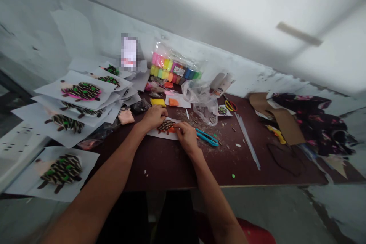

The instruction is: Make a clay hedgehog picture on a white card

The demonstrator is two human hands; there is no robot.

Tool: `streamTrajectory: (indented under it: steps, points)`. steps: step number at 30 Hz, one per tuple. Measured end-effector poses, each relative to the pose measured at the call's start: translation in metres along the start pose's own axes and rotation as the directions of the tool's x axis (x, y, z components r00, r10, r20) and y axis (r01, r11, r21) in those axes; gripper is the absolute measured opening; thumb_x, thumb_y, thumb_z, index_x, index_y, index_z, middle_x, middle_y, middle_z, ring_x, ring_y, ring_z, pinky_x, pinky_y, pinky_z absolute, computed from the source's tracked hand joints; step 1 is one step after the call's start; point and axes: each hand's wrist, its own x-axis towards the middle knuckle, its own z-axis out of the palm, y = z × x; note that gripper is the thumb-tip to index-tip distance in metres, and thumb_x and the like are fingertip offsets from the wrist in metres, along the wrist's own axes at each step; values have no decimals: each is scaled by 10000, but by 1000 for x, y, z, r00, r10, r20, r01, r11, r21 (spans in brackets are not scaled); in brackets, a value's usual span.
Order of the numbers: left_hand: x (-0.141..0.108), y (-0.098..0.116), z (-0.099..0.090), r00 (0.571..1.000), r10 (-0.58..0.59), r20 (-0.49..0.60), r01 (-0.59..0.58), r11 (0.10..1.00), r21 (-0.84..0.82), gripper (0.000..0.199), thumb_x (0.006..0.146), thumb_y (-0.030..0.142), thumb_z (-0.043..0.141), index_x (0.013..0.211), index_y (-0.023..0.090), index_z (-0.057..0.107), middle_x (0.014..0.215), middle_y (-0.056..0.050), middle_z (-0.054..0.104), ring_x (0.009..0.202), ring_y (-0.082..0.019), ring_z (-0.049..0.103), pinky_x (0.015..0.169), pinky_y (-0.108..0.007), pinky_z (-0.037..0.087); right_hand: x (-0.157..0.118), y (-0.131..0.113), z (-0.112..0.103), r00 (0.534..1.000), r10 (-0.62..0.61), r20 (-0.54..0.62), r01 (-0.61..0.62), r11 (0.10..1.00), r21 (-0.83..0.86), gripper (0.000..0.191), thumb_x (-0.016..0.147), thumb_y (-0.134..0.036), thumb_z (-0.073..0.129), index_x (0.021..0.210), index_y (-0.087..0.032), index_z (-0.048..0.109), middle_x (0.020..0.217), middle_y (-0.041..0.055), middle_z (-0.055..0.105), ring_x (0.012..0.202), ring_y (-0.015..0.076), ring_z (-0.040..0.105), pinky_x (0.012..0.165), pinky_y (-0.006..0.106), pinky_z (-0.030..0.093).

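A small sheet of white paper (162,135) lies on the dark table between my hands, bearing an orange hedgehog figure (166,126) with dark striped spines. My left hand (154,117) rests at the figure's upper left, fingers bent and close together; whatever is under them is hidden. At the figure's right end my right hand (186,134) has thumb and fingertips pinched together, and what they hold is too small to name. Just right of that hand lies a turquoise cutter (207,137). Yellow clay (158,102) and orange clay (173,102) sit behind the figure.
Sheets with finished-looking hedgehogs (82,91) are stacked at the left. Coloured clay packs (177,70) stand against the wall, near crumpled plastic bags (200,97). Scissors (231,105), clear sticks (248,141), brown cardboard (286,126) and dark flowered cloth (320,126) lie rightward.
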Motion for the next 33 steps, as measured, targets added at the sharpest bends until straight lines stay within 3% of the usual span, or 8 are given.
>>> streamTrajectory:
  steps: [22,27,33]
  points:
    - [1,0,0,1000,-6,-10,6,1000,7,229,779,147,543,844,190,758,914,-74,718,937,-235,630,850,-329,475,5,-4,5,999,-19,29,24,983,-181,180,965,-186,503,930,-197,679,924,52,637,903,178,587,819,267,428]
    - [1,1,-3,1000,20,0,-20,998,-63,252,837,367,591,867,178,755,907,-82,719,894,-232,638,826,-332,477,6,-4,6,999,1,50,10,974,-225,162,961,-182,518,931,-190,677,932,58,645,917,184,590,828,272,423]
    - [-1,0,-3,1000,-13,17,15,990,-138,371,742,506,693,957,210,755,1003,-73,711,973,-242,640,892,-345,478,7,-4,7,998,8,66,9,965,-261,178,972,-192,505,914,-191,673,923,55,641,890,177,582,798,265,408]
